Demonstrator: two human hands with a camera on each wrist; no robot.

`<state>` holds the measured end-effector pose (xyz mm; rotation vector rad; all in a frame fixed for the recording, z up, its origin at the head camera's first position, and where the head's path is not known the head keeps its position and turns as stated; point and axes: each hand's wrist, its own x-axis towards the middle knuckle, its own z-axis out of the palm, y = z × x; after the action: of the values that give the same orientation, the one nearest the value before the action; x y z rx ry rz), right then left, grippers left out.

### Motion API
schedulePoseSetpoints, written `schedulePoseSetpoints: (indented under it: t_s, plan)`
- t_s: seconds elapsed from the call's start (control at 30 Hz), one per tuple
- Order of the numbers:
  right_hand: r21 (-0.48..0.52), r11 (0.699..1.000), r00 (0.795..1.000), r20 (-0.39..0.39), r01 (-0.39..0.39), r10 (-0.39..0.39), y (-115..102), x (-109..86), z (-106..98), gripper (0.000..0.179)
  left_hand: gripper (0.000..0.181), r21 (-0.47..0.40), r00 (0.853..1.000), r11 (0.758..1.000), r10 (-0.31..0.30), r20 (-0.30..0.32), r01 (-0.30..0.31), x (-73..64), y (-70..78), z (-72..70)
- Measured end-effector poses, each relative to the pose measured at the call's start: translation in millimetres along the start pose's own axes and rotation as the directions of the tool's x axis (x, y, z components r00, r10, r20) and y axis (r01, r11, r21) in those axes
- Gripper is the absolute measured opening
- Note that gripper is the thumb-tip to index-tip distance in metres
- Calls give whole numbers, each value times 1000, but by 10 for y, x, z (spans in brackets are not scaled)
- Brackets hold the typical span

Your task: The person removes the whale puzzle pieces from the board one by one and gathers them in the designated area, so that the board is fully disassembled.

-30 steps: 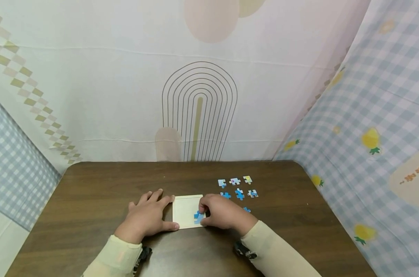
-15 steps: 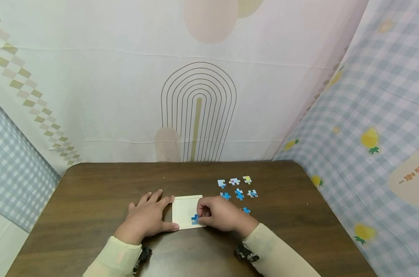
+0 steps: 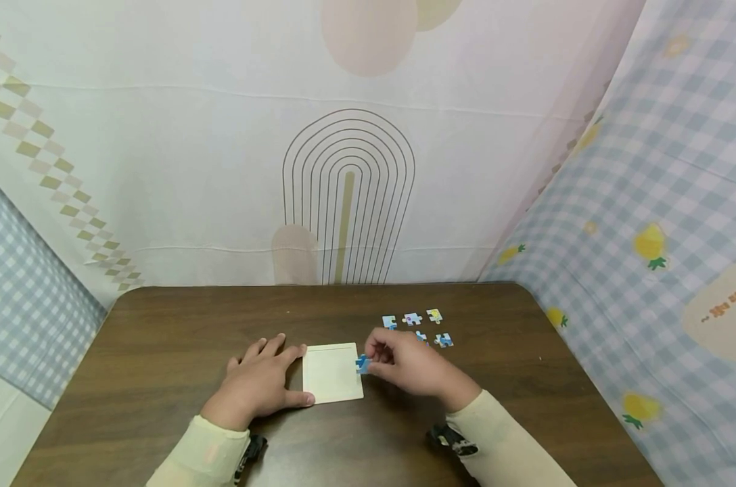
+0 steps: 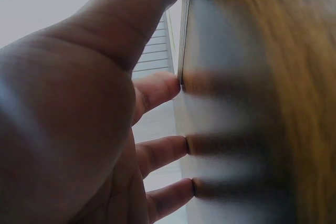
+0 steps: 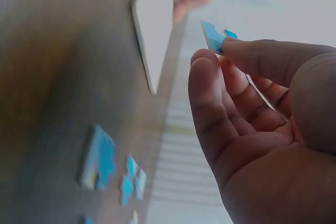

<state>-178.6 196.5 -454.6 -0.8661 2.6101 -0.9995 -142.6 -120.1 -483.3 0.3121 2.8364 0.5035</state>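
Note:
My right hand (image 3: 404,362) pinches a blue puzzle piece (image 3: 362,364) between thumb and fingers, at the right edge of a pale square board (image 3: 331,375). In the right wrist view the held puzzle piece (image 5: 213,37) stands out past the thumb tip, raised off the table. My left hand (image 3: 260,379) lies spread on the table at the board's left side, its thumb at the near left corner and its index finger at the far left corner. From the left wrist view, the fingertips (image 4: 170,85) meet the board's thin edge.
Several loose puzzle pieces (image 3: 412,318) lie in rows on the brown table (image 3: 191,318), right of the board; my right hand hides some of them. A patterned cloth (image 3: 222,169) hangs behind the table, and a checked cloth (image 3: 648,304) hangs on the right.
My right hand has lifted the blue puzzle piece from the board's near right corner and moved it right and away from me, over the board's right edge. The left hand has stayed put.

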Motion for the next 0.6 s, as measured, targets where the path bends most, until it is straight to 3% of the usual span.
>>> schedulePoseSetpoints:
  t_s: [0.3,0.6]
  plan:
    - [37,997,994,-80,-71,74,105,-164,-370,17,101,-2,1000,1000,10,-7,-10,-4,-11,6]
    - [79,982,975,-123,-174,183,307,-319,-641,14,102,2,1000,1000,9,-4,-9,-2,-11,3]
